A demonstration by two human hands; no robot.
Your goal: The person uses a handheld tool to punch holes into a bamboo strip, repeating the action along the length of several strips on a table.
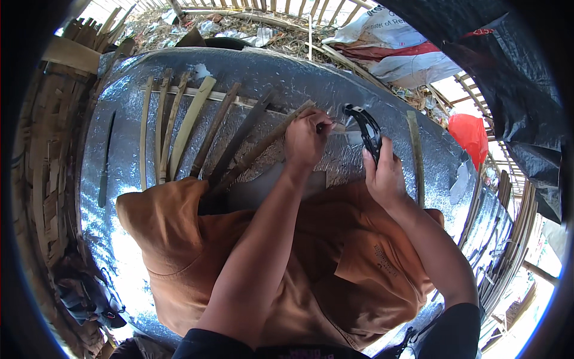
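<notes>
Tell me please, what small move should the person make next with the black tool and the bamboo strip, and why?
Probably bring the black tool a little left onto the strip's end. The left hand pinches the bamboo strip at its upper end on the silver sheet, while the right hand holds the tool raised just beside it, apparently not yet touching the strip.

The near ends of the fanned brown bamboo slats (230,137) are covered by the rumpled orange cloth (179,239). The tip of the slat pinched in the left hand (306,139) is hidden behind its fingers. The handle of the black curved-blade tool (366,133) is enclosed by the right hand (385,173). Both upper arms are cut off by the lower edge.
</notes>
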